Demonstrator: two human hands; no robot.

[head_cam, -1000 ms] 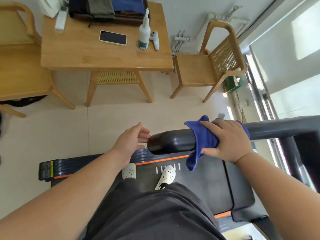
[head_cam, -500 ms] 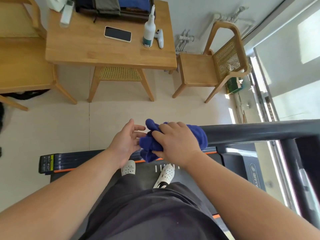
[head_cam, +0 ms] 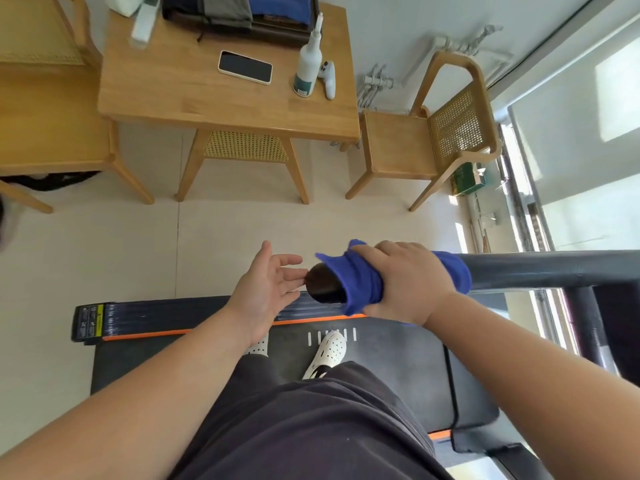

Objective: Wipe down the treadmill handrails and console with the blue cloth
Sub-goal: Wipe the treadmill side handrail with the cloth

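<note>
One blue cloth (head_cam: 363,282) is wrapped over the top of one dark handrail (head_cam: 536,270), close to the rail's round end. The right hand (head_cam: 412,282) lies on top of the cloth, and its grip is closed round the cloth and the rail together, with the thumb under the near side. One corner of the cloth sticks up past the fingers. The left hand (head_cam: 266,289) holds nothing. Its grip is wide, with the fingers straight and the palm turned toward the rail's round end. The fingertips are right by that end, but I cannot tell if they touch it. Below the hands is the black treadmill belt (head_cam: 381,375), which has an orange stripe along its edge. Two white shoes with holes stand on it, the right shoe (head_cam: 330,351) in plain sight and the left shoe (head_cam: 258,348) partly hidden by the left arm. Across the pale floor stands one wooden surface (head_cam: 190,98). On it lie one phone (head_cam: 245,67) with its dark screen up, one white spray bottle (head_cam: 306,71) standing upright, one white controller (head_cam: 329,79) just beside the bottle, one white remote (head_cam: 143,24) and one dark bag (head_cam: 239,12). There are two wooden chairs, one to the right (head_cam: 433,140) and one to the left (head_cam: 41,109).
</note>
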